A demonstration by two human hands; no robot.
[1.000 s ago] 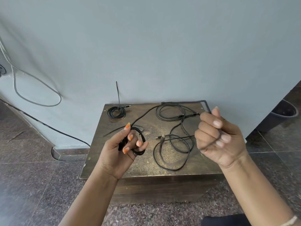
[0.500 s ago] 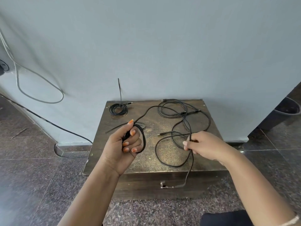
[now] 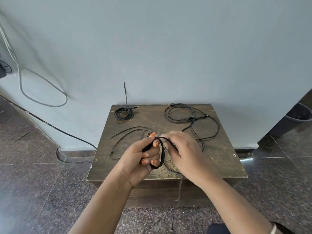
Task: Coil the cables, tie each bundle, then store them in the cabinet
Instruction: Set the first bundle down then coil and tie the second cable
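Note:
My left hand point(image 3: 143, 156) grips a small coil of black cable point(image 3: 162, 155) above the front of a low brown wooden cabinet point(image 3: 224, 168). My right hand point(image 3: 184, 149) is right beside it, pinching the same cable's free length at the top of the loop. The cable's tail point(image 3: 179, 190) hangs over the cabinet's front edge. A loose tangle of black cables point(image 3: 194, 119) lies at the back right of the top. A finished small black coil point(image 3: 124, 113) sits at the back left. Thin black ties point(image 3: 128, 132) lie on the left of the top.
The cabinet stands against a pale wall on a dark speckled tile floor. A grey cable loop point(image 3: 43, 92) hangs on the wall at left and a black cable point(image 3: 55, 128) runs along the floor. A dark bucket point(image 3: 298, 115) stands at the far right.
My right hand has come leftwards with the cable's free length to meet the coil in my left hand. The loose loops on the cabinet have shrunk as cable was drawn in.

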